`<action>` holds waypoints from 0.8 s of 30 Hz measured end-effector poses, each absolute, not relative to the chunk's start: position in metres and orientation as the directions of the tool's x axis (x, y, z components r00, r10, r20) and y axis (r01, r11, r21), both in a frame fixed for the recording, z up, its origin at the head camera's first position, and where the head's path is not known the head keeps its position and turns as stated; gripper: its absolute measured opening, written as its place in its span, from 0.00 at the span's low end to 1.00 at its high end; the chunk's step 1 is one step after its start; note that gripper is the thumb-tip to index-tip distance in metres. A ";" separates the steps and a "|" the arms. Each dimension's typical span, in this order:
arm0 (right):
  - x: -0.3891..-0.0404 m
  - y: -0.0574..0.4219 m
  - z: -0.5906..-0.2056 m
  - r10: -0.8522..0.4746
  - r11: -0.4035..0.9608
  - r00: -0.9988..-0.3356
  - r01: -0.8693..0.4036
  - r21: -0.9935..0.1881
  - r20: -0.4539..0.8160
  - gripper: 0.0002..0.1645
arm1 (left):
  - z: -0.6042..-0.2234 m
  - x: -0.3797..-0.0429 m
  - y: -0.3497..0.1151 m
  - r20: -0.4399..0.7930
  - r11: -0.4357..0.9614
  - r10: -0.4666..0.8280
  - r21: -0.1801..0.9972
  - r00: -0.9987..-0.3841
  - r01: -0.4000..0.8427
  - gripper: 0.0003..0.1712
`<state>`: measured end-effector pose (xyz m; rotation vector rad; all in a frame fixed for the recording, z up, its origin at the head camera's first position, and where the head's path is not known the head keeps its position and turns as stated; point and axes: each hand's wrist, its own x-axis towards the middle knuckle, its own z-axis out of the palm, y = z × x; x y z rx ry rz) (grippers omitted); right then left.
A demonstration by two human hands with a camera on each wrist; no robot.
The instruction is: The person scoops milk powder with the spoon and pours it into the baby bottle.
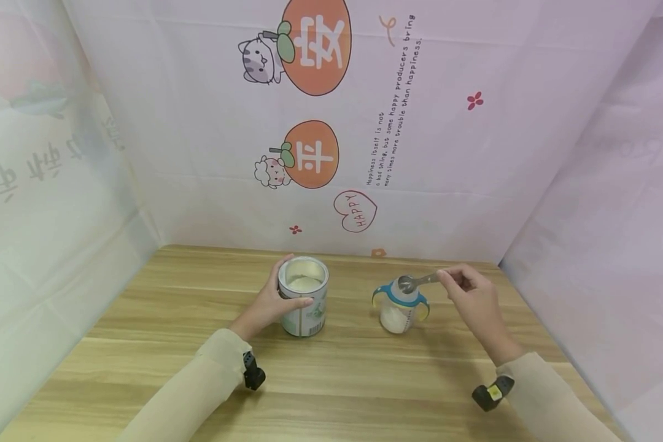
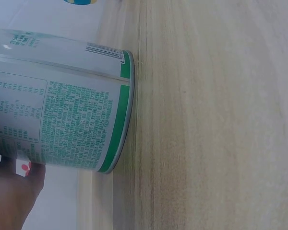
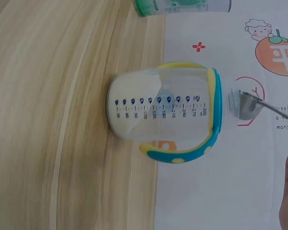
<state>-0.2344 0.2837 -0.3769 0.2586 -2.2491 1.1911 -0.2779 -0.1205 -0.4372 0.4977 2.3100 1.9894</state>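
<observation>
My left hand [image 1: 273,304] grips a milk powder can [image 1: 311,316] standing upright on the table, thumb across its front and fingers round its side. Pale powder shows inside the open top. In the left wrist view the can [image 2: 72,103] bears green print and a barcode. To its right stands a baby bottle [image 3: 149,103] with a blue collar and two blue-and-yellow handles; white powder lies in its lower part. My right hand [image 1: 475,301] pinches the handle of a metal spoon [image 1: 428,279]. The spoon's bowl is tilted at the bottle's open mouth.
A wood-grain table [image 1: 331,387] carries the can and bottle near its back edge. Printed white cloth [image 1: 447,153] hangs behind and at both sides. A small black camera [image 1: 252,371] is strapped to the left wrist, another camera [image 1: 492,393] to the right.
</observation>
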 end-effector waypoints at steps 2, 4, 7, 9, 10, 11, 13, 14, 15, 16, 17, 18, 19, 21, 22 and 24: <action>-0.233 0.284 -0.375 0.125 0.547 -0.850 -0.372 -0.750 0.512 0.16 | -0.438 -0.278 -0.120 0.166 0.125 0.273 0.971 -0.947 0.206 0.64; -0.233 0.284 -0.374 0.153 0.497 -0.881 -0.322 -0.806 0.447 0.20 | -0.438 -0.278 -0.121 0.163 0.133 0.269 0.970 -0.949 0.204 0.65; -0.233 0.285 -0.373 0.192 0.421 -0.909 -0.265 -0.868 0.371 0.23 | -0.439 -0.279 -0.121 0.164 0.137 0.266 0.969 -0.950 0.205 0.64; -0.234 0.285 -0.373 0.207 0.372 -0.921 -0.238 -0.897 0.330 0.24 | -0.439 -0.279 -0.121 0.165 0.135 0.267 0.969 -0.949 0.207 0.64; -0.235 0.285 -0.373 0.210 0.353 -0.926 -0.228 -0.907 0.315 0.24 | -0.439 -0.279 -0.121 0.165 0.134 0.268 0.969 -0.949 0.207 0.64; -0.235 0.286 -0.373 0.212 0.319 -0.931 -0.221 -0.922 0.297 0.23 | -0.439 -0.279 -0.121 0.163 0.135 0.267 0.970 -0.950 0.204 0.64; -0.236 0.286 -0.373 0.211 0.255 -0.942 -0.206 -0.945 0.262 0.23 | -0.439 -0.280 -0.121 0.155 0.138 0.268 0.971 -0.951 0.197 0.64; -0.237 0.286 -0.373 0.208 0.223 -0.947 -0.199 -0.954 0.246 0.22 | -0.438 -0.280 -0.121 0.150 0.139 0.269 0.971 -0.951 0.193 0.64; -0.237 0.286 -0.373 0.205 0.187 -0.951 -0.193 -0.963 0.231 0.21 | -0.438 -0.280 -0.121 0.144 0.142 0.270 0.972 -0.952 0.187 0.64; -0.238 0.286 -0.372 0.200 0.155 -0.956 -0.187 -0.970 0.217 0.21 | -0.437 -0.280 -0.122 0.138 0.143 0.272 0.973 -0.952 0.181 0.64; -0.238 0.285 -0.372 0.196 0.127 -0.959 -0.182 -0.975 0.204 0.21 | -0.437 -0.280 -0.122 0.130 0.143 0.273 0.974 -0.953 0.174 0.64; -0.238 0.285 -0.371 0.191 0.115 -0.962 -0.176 -0.978 0.196 0.20 | -0.437 -0.280 -0.122 0.125 0.143 0.275 0.975 -0.953 0.169 0.65; -0.238 0.285 -0.371 0.184 0.100 -0.965 -0.171 -0.980 0.187 0.19 | -0.437 -0.280 -0.122 0.120 0.144 0.275 0.976 -0.954 0.165 0.65; -0.238 0.286 -0.370 0.171 0.077 -0.970 -0.163 -0.984 0.174 0.18 | -0.436 -0.281 -0.122 0.115 0.146 0.274 0.976 -0.955 0.159 0.65; -0.239 0.286 -0.370 0.166 0.075 -0.971 -0.161 -0.984 0.171 0.17 | -0.437 -0.281 -0.122 0.114 0.146 0.273 0.977 -0.955 0.158 0.64; -0.239 0.286 -0.369 0.157 0.066 -0.973 -0.158 -0.985 0.167 0.16 | -0.437 -0.281 -0.122 0.117 0.147 0.268 0.976 -0.956 0.160 0.64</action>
